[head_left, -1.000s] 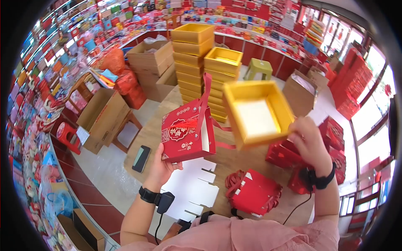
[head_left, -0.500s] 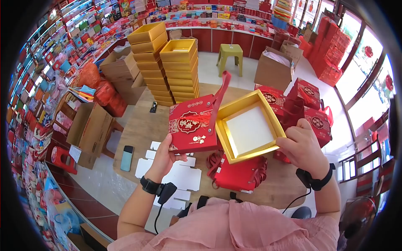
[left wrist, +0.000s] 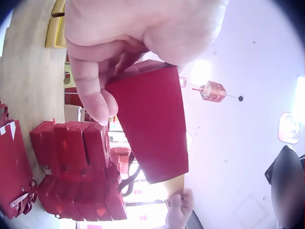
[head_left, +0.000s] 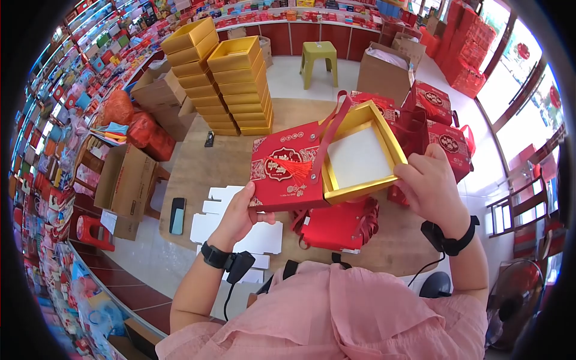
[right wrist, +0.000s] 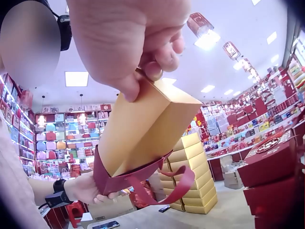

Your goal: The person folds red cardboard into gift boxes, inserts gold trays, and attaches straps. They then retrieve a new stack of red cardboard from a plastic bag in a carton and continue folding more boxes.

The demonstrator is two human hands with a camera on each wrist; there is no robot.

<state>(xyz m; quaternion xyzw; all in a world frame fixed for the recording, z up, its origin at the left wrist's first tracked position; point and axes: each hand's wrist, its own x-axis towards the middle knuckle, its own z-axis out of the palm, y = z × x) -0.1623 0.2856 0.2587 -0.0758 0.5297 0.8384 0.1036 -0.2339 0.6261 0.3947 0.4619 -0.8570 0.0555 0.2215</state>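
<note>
My left hand point(head_left: 237, 219) grips the lower left edge of a red gift box sleeve point(head_left: 285, 162). The sleeve has gold-and-white print, a red tassel and a ribbon handle. A gold box tray point(head_left: 360, 157) with a white base is partly inside the sleeve's right side. My right hand point(head_left: 433, 189) pinches the tray's outer right corner. In the right wrist view, the gold tray's wall point(right wrist: 138, 124) runs down into the red sleeve's mouth point(right wrist: 114, 183). The left wrist view shows my left fingers point(left wrist: 88, 90) curled at the sleeve's end.
Two tall stacks of gold trays point(head_left: 243, 84) stand at the table's back left. Flat red sleeves with ribbons point(head_left: 336, 228) lie in front, beside white cut sheets point(head_left: 264, 237) and a phone point(head_left: 177, 216). Red boxes point(head_left: 447, 150) are piled at right. A green stool point(head_left: 318, 57) stands beyond.
The right hand has brought the gold tray from the upper right to the sleeve, and its left end has entered the sleeve. The left hand keeps its grip. The head view has shifted.
</note>
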